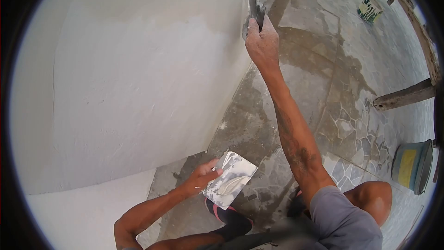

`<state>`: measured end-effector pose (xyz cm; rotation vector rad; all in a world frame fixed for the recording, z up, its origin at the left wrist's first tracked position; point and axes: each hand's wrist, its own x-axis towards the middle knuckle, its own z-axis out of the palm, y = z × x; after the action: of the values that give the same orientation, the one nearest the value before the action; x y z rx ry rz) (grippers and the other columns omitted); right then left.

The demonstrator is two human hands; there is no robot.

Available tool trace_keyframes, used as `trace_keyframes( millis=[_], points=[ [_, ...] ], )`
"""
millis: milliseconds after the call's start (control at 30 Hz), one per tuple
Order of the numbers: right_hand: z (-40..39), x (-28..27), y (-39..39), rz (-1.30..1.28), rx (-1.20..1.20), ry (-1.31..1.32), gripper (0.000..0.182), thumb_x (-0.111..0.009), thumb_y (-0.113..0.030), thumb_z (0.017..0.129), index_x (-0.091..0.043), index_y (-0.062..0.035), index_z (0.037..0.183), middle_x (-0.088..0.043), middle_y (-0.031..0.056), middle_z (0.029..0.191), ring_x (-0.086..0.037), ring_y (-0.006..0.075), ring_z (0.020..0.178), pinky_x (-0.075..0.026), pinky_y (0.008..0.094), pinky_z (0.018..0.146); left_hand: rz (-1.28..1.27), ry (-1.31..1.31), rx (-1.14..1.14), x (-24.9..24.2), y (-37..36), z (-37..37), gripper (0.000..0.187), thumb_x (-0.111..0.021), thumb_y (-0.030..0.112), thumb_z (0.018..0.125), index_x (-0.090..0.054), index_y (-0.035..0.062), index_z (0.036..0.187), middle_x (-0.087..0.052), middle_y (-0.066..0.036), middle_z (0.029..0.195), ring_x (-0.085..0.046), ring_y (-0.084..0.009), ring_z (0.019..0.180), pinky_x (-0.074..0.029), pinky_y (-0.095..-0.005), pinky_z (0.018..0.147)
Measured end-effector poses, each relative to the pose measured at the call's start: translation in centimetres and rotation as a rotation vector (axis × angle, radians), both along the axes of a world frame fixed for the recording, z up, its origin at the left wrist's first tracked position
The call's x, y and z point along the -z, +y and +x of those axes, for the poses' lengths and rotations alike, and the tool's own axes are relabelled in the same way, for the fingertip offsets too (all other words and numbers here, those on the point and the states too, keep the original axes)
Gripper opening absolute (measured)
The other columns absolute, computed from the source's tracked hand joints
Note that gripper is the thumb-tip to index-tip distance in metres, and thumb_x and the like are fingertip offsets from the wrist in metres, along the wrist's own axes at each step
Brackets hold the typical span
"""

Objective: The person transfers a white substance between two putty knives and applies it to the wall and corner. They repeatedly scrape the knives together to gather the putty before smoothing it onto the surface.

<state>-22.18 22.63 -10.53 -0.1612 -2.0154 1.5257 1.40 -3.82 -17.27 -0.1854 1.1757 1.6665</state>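
Right hand (262, 42): closed on broad putty knife (254, 11), thumb on one face, fingers behind; held beyond the fingertips, close against white wall (125, 78). Dusted pale over fingers. Whether actually touching the wall: cannot tell.

Judged light and stiff, with slight spring at the thin edge; likely slippery where smeared. Best gripped at the thick end, fingers clear of the edge.

Left hand (202, 176): gripping flat plate (237, 170) by its near left side, thumb on top, fingers beneath. Carries white paste (232, 185) on the upper face, thickest near the middle. Judged rigid and fairly light, paste soft and liable to slide if tipped. Best held by a clean side, kept level.

Below and between both hands: damp-patched concrete floor (245, 106). To the right of the right hand, farther out: paint-streaked bucket (369, 9). Right of the left hand, well apart: grey bucket with yellow panel (409, 166). Beyond the right hand, far right: timber rail (414, 16) and wooden post (403, 95).

Count: one putty knife, one plate, two buckets, one rail, two hands. Posts: at least two, partly out of view.
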Motion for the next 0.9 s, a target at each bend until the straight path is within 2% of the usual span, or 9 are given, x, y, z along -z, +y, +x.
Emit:
trace_keyframes(
  millis=[267, 367, 467, 533, 600, 667, 733, 767, 900],
  points=[
    [4.8, -1.2, -4.9, 0.252, -0.109, 0.388, 0.048, -0.054, 0.007, 0.079, -0.054, 0.0049, 0.127, -0.056, 0.0201, 0.117, -0.060, 0.0341, 0.097, -0.050, 0.0393, 0.089, -0.061, 0.010, -0.055, -0.7, 0.4, 0.4, 0.049, -0.058, 0.021, 0.099, -0.040, -0.0025, 0.138, -0.061, -0.007, 0.118, -0.060, -0.0095, 0.103, -0.050, -0.0252, 0.089],
    [9.6, -2.4, -5.8, 0.244, -0.270, 0.414, 0.039, -0.056, 0.002, 0.089, -0.056, 0.0009, 0.129, -0.060, 0.0168, 0.116, -0.062, 0.0240, 0.092, -0.051, 0.0349, 0.088, -0.081, 0.061, -0.090, -0.8, 0.5, 0.9, 0.048, -0.056, 0.019, 0.099, -0.041, -0.0027, 0.139, -0.062, -0.008, 0.118, -0.061, -0.0103, 0.101, -0.051, -0.0258, 0.089],
    [12.9, -4.3, -4.1, 0.143, -0.452, 0.319, 0.034, -0.059, -0.006, 0.093, -0.058, 0.0013, 0.127, -0.064, 0.0132, 0.111, -0.063, 0.0204, 0.089, -0.052, 0.0331, 0.084, -0.064, 0.103, -0.162, -1.8, 0.8, 1.5, 0.045, -0.054, 0.017, 0.099, -0.041, -0.0026, 0.138, -0.062, -0.008, 0.118, -0.062, -0.0106, 0.100, -0.051, -0.0263, 0.088],
    [13.7, -7.3, -1.0, 0.116, -0.465, 0.036, 0.029, -0.060, -0.015, 0.096, -0.062, -0.0019, 0.122, -0.068, 0.0079, 0.100, -0.063, 0.0151, 0.082, -0.053, 0.0307, 0.077, -0.047, 0.126, -0.216, -3.2, 1.4, 1.8, 0.045, -0.053, 0.016, 0.100, -0.041, -0.0025, 0.138, -0.063, -0.008, 0.118, -0.063, -0.0106, 0.099, -0.052, -0.0264, 0.088],
    [13.1, -12.1, 2.6, 0.298, -0.563, -0.087, 0.026, -0.063, -0.021, 0.095, -0.067, -0.0031, 0.113, -0.070, 0.0048, 0.091, -0.064, 0.0117, 0.079, -0.054, 0.0284, 0.073, -0.029, 0.156, -0.252, -4.1, 1.5, 2.0, 0.044, -0.052, 0.016, 0.100, -0.041, -0.0023, 0.139, -0.063, -0.008, 0.118, -0.063, -0.0104, 0.099, -0.052, -0.0264, 0.087],
    [12.2, -15.4, 5.3, 0.298, -0.688, -0.131, 0.032, -0.062, -0.027, 0.095, -0.065, 0.0021, 0.108, -0.066, 0.0035, 0.080, -0.056, 0.0118, 0.071, -0.046, 0.0269, 0.065, -0.002, 0.176, -0.285, -4.7, 1.8, 2.2, 0.047, -0.052, 0.018, 0.100, -0.038, -0.0026, 0.140, -0.063, -0.009, 0.118, -0.063, -0.0106, 0.099, -0.053, -0.0263, 0.087],
    [12.1, -19.7, 6.7, 0.218, -0.809, -0.242, 0.029, -0.069, -0.026, 0.090, -0.069, 0.0013, 0.100, -0.071, 0.0090, 0.090, -0.068, 0.0122, 0.080, -0.054, 0.0271, 0.075, -0.007, 0.222, -0.316, -5.4, 2.3, 2.4, 0.052, -0.052, 0.018, 0.100, -0.033, -0.0035, 0.143, -0.063, -0.010, 0.118, -0.063, -0.0113, 0.100, -0.053, -0.0266, 0.087],
    [12.0, -21.2, 7.2, 0.395, -0.872, -0.272, 0.032, -0.069, -0.028, 0.089, -0.068, 0.0016, 0.101, -0.071, 0.0090, 0.089, -0.067, 0.0117, 0.077, -0.053, 0.0260, 0.073, 0.003, 0.224, -0.337, -6.1, 2.6, 2.7, 0.060, -0.052, 0.019, 0.100, -0.024, -0.0052, 0.148, -0.062, -0.010, 0.120, -0.063, -0.0123, 0.101, -0.053, -0.0275, 0.087],
    [17.8, -23.1, 5.4, 0.469, -0.913, -0.265, 0.030, -0.064, -0.027, 0.093, -0.067, 0.0008, 0.104, -0.069, 0.0063, 0.085, -0.065, 0.0111, 0.074, -0.051, 0.0247, 0.070, 0.008, 0.248, -0.451, -8.7, 4.5, 3.0, 0.055, -0.050, 0.021, 0.101, -0.030, -0.0076, 0.143, -0.060, -0.012, 0.122, -0.063, -0.0134, 0.102, -0.055, -0.0277, 0.086]
  ],
)
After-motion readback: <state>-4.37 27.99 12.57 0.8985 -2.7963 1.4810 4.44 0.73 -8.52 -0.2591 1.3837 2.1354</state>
